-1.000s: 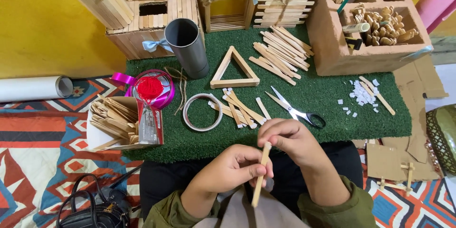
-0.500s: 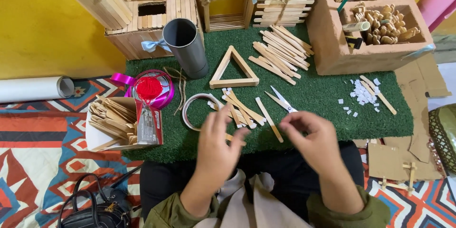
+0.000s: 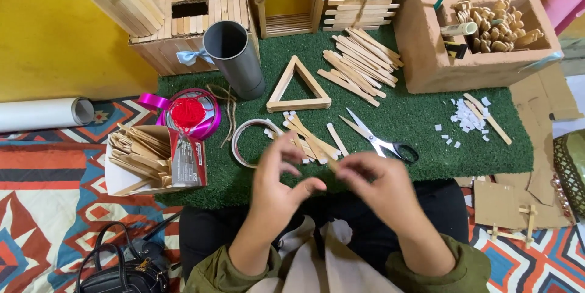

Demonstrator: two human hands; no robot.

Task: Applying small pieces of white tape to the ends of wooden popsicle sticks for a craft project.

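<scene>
Thin wooden stick (image 3: 329, 160), tilted, w/ one end pinched at right fingertips, above stick pile.

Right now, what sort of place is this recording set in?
Probably a home craft corner on the floor: a green turf mat strewn with wooden craft sticks and scissors, stick-built little houses against a yellow wall, and a patterned rug.

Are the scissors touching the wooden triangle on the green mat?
Apart. The head view shows bare green mat between the scissors and the wooden triangle.
</scene>
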